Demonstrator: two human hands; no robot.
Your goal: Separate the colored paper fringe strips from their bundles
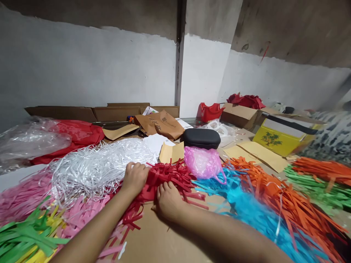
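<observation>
The red paper strips (164,177) are lying in a loose heap at the middle of the cardboard sheet (161,237) that is covering the work surface, and both hands are resting in that heap. The left hand (135,178) is curling its fingers closed over a bunch of the strips at the heap's left edge, knuckles up. The right hand (168,201) is pressing down on the heap's near edge with fingers bent and tips tucked into the strips; whether it is actually gripping any cannot be told. Just left of the heap, the white strips (95,166) are spreading in a tangled mound, with pink strips (24,197) beyond them and green strips (19,239) lying nearest the left corner. To the right, blue strips (246,199) are fanning out beside the red ones, and orange strips (276,197) are running alongside them. A crumpled pink plastic bag (203,162) is sitting just behind the heap, with a black case (201,138) behind it. Farther right, a yellow box (282,140) is standing near the wall.
</observation>
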